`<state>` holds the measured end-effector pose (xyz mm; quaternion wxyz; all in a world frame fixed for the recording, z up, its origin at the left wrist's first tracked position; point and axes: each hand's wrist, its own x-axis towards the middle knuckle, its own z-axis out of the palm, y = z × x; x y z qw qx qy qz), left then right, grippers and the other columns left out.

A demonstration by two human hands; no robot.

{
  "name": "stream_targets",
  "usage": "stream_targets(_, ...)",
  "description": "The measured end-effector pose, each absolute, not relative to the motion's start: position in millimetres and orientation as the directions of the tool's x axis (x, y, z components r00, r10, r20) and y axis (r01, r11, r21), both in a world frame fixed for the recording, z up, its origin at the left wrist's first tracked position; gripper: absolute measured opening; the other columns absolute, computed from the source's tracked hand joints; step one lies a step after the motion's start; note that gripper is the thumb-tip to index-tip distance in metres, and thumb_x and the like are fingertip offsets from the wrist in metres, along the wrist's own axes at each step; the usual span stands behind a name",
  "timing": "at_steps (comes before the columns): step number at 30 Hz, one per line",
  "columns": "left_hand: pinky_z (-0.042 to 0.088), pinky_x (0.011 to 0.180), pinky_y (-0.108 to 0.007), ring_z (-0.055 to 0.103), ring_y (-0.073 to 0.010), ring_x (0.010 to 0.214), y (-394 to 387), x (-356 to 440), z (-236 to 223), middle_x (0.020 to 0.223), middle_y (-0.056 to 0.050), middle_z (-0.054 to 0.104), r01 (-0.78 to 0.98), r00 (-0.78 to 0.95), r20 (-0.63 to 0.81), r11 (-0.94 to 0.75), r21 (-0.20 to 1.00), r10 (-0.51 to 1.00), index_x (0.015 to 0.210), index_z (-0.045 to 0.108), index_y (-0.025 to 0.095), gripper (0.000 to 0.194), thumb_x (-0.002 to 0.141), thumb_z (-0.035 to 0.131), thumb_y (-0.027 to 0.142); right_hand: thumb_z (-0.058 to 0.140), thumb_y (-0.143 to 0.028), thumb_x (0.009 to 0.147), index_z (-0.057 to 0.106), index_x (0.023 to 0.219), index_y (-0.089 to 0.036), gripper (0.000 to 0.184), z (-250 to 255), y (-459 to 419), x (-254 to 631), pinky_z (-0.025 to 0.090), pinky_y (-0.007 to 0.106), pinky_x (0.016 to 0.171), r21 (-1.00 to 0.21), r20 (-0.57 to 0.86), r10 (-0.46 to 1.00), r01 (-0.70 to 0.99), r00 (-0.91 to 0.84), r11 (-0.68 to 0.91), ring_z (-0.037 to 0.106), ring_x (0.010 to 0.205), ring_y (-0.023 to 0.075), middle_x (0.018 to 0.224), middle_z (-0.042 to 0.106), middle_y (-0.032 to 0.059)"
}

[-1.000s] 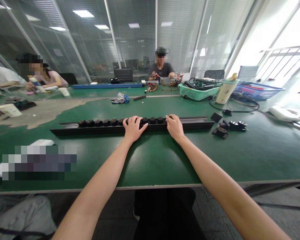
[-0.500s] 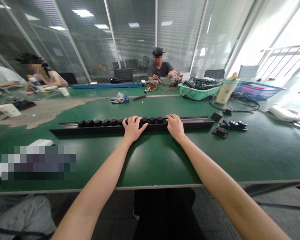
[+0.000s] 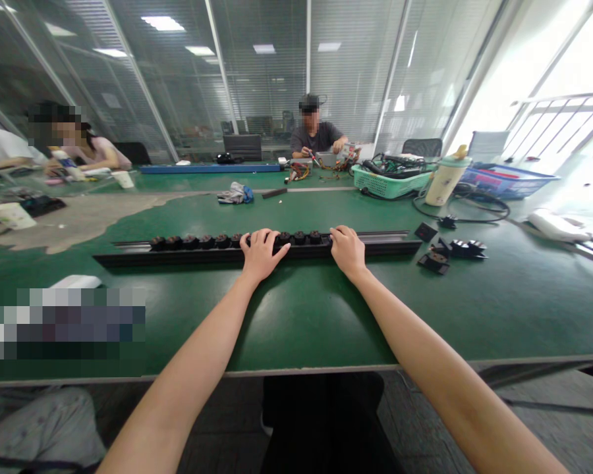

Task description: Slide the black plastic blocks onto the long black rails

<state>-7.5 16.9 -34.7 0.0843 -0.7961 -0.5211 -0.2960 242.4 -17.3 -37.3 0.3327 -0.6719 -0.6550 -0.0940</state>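
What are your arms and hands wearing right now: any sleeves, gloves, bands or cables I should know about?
Nothing shows on them. The left forearm and right forearm are bare, with no sleeves, and no cables run along them. The left hand and right hand are ungloved, and I see no watch, band, ring or marking on either.

Really bright in here: daylight blows out the windows (image 3: pixel 553 59) on the right, and ceiling panels (image 3: pixel 163 24) glare off the glass partition (image 3: pixel 143 85). Soft shadows sit under the left hand (image 3: pixel 261 255) and right hand (image 3: pixel 348 251), and the wide lens bends the edges.
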Motion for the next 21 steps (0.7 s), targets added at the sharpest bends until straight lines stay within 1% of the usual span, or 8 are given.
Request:
stream_targets(7,0.018,0.124,-0.056,0.048,-0.0317,0.138,15.6,-6.6,-32.7,0.141,-0.012,0.062,0.884,0.280,0.548,-0.434,0.172,0.788,0.134,0.065,0.029,0.045,0.102,0.047,0.055,0.040,-0.014,0.100,0.074,0.128,-0.024,0.045,-37.9,-19.1,241.1,0.054,0.037,0.082,-0.316,0.568,0.813,0.946,0.127,0.073,0.059,0.115,0.0287,0.130,0.069,0.0135)
stream_targets(15,0.018,0.124,-0.056,0.047,-0.0325,0.138,15.7,-6.8,-32.5,0.142,-0.012,0.061,0.879,0.279,0.542,-0.438,0.188,0.793,0.134,0.065,0.029,0.045,0.102,0.048,0.055,0.041,-0.014,0.099,0.075,0.127,-0.024,0.045,-37.2,-18.6,243.6,0.054,0.038,0.083,-0.318,0.556,0.821,0.945,0.128,0.069,0.058,0.114,0.0294,0.129,0.069,0.0140)
stream_targets(21,0.019,0.124,-0.056,0.047,-0.0318,0.138,16.4,-7.3,-33.4,0.141,-0.012,0.061,0.879,0.282,0.552,-0.442,0.178,0.785,0.134,0.065,0.028,0.045,0.102,0.048,0.055,0.043,-0.014,0.099,0.075,0.126,-0.023,0.042,-36.5,-19.5,246.8,0.054,0.040,0.085,-0.326,0.546,0.825,0.944,0.147,0.048,0.059,0.116,0.0299,0.130,0.069,0.0139)
